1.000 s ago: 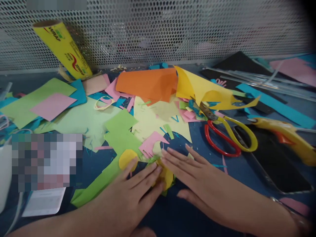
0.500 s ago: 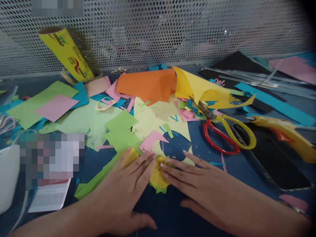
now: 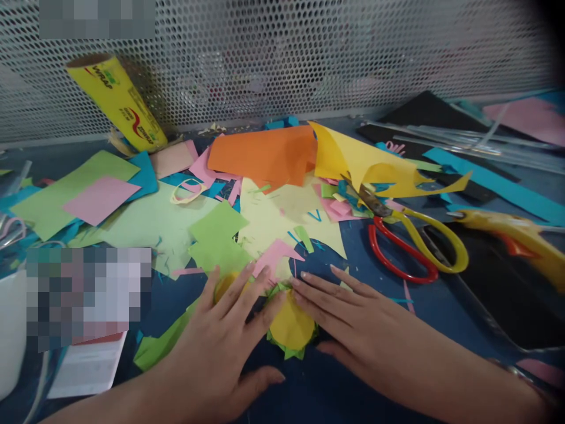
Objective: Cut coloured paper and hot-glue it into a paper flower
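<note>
A yellow paper circle [image 3: 292, 324] lies on a green paper piece with a jagged edge [image 3: 293, 353], flat on the dark blue table [image 3: 282, 394]. My left hand [image 3: 233, 330] rests at its left side with fingers spread, the fingertips at the circle's upper left. Under those fingers another yellow paper piece [image 3: 226, 287] shows in part. My right hand [image 3: 353, 324] lies flat at the right side, fingers stretched out over the circle's upper right edge. Behind the fingertips are a pink paper scrap [image 3: 278, 256] and green paper [image 3: 218, 235].
Red-and-yellow-handled scissors [image 3: 408, 235] lie at right, beside a black phone [image 3: 503, 288] and a yellow glue gun [image 3: 516, 232]. Orange paper [image 3: 262, 154] and yellow paper [image 3: 375, 165] curl at the back. A yellow wrap tube [image 3: 117, 103] leans against the perforated metal panel [image 3: 265, 59].
My fingers have spread outward from the centre of the yellow circle, so more of it shows. My left fingers are farther apart than before. The view has shifted slightly.
</note>
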Motion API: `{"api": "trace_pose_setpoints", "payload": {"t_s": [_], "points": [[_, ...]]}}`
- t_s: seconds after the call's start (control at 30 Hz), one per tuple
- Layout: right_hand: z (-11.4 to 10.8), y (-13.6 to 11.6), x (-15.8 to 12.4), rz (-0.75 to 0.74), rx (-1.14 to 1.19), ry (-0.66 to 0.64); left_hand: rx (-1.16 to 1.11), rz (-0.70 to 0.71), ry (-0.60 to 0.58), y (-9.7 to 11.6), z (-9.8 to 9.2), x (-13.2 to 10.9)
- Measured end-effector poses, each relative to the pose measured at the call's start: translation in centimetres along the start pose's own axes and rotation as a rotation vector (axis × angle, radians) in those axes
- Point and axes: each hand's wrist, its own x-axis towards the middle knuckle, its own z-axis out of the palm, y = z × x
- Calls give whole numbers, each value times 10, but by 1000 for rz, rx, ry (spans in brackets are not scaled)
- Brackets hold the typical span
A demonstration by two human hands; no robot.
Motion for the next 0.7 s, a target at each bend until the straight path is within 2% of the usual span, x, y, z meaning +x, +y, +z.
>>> {"api": "trace_pose_setpoints", "payload": {"t_s": [0.2, 0.4, 0.7], "points": [[7, -3, 1, 9, -36, 72, 10, -20, -3, 0, -1, 2], [-1, 5, 3, -175, -28, 70, 10, -23, -25, 2, -3, 1], [11, 5, 11, -277, 10, 181, -7, 89, 110, 6, -5, 8]]}}
